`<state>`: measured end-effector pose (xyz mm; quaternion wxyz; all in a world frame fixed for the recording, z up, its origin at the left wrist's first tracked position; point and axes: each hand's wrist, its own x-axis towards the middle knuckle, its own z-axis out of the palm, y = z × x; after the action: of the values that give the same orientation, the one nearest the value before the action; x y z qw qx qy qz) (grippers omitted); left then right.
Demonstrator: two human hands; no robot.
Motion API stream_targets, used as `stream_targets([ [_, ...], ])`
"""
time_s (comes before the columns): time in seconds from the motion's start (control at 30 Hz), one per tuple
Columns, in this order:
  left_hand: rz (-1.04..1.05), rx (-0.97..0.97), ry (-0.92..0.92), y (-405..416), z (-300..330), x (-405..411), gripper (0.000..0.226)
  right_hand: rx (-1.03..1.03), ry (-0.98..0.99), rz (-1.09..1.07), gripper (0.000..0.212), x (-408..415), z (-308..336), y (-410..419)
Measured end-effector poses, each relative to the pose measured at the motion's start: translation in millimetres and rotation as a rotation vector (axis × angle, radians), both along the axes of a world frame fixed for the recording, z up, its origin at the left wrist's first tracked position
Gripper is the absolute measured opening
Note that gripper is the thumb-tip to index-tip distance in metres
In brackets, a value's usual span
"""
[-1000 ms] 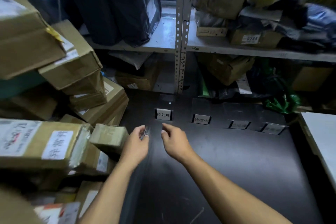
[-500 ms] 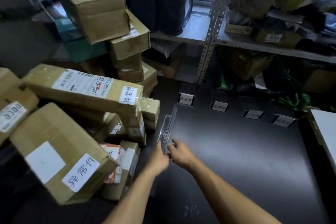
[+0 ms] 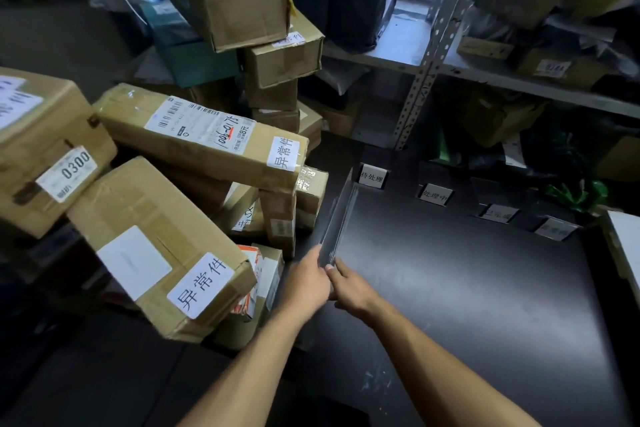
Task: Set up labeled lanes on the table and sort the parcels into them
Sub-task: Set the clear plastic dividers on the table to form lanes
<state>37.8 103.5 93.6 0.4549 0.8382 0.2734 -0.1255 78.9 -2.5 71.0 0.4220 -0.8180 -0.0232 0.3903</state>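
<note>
Head view: your left hand (image 3: 308, 282) and right hand (image 3: 349, 288) now meet at the near end of a clear divider strip (image 3: 337, 222), fingers pinching it, where a second ago they reached open-handed toward the label stands. The strip runs along the left edge of the dark table (image 3: 467, 288), pointing toward the first label stand (image 3: 372, 177); three more label stands (image 3: 434, 195) sit in a row to its right, so you look to be marking the first lane, with no parcel sorted yet. The parcels (image 3: 194, 135) are heaped just left of the strip, some marked with white stickers, and that leaning pile crowds the table edge. Beyond the table, metal shelving (image 3: 420, 80) holds more boxes and dark bags.
</note>
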Motion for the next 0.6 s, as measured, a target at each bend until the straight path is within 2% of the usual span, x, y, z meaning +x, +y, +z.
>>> stream_targets([
  [0.13, -0.031, 0.082, -0.107, -5, 38, 6, 0.059, 0.03, 0.009, -0.005, 0.059, -1, -1, -2],
  [0.23, -0.043, 0.105, -0.168, -12, 65, 17, 0.06, 0.046, 0.045, -0.017, 0.04, 1, 3, -3],
  [0.3, -0.055, 0.118, -0.199, -19, 77, 28, 0.06, 0.011, -0.045, 0.038, 0.024, 12, 8, -7],
  [0.33, -0.06, 0.117, -0.213, -24, 81, 35, 0.06, -0.009, -0.118, 0.041, 0.025, 21, 13, -11],
  [0.4, -0.067, 0.099, -0.225, -34, 82, 48, 0.059, -0.072, -0.282, -0.087, 0.03, 43, 26, -22],
  [0.47, -0.062, 0.07, -0.219, -46, 76, 59, 0.057, -0.079, -0.39, -0.363, 0.037, 68, 42, -34],
  [0.53, -0.053, 0.04, -0.187, -62, 64, 68, 0.055, 0.147, -0.271, -0.537, 0.037, 90, 54, -47],
  [0.6, -0.082, -0.034, -0.138, -79, 50, 75, 0.054, 0.296, -0.077, -0.51, 0.039, 107, 63, -59],
])
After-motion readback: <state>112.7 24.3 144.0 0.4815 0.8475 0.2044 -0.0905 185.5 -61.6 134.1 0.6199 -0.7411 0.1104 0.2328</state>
